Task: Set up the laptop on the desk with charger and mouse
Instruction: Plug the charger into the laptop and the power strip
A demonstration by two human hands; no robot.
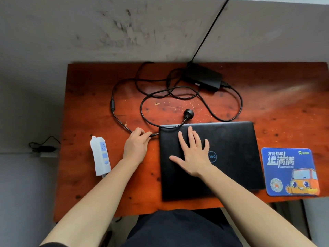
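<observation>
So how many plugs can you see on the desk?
2: the barrel plug pinched in the left hand beside the laptop, and the wall plug lying loose behind it.

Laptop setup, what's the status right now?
Left hand pinching charger plug at laptop edge. Right hand flat on closed lid. Wall plug loose, no mouse visible.

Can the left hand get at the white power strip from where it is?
Probably yes. The power strip lies on bare desk just beside the left hand, nothing between them, but that hand is pinching the charger plug.
</observation>
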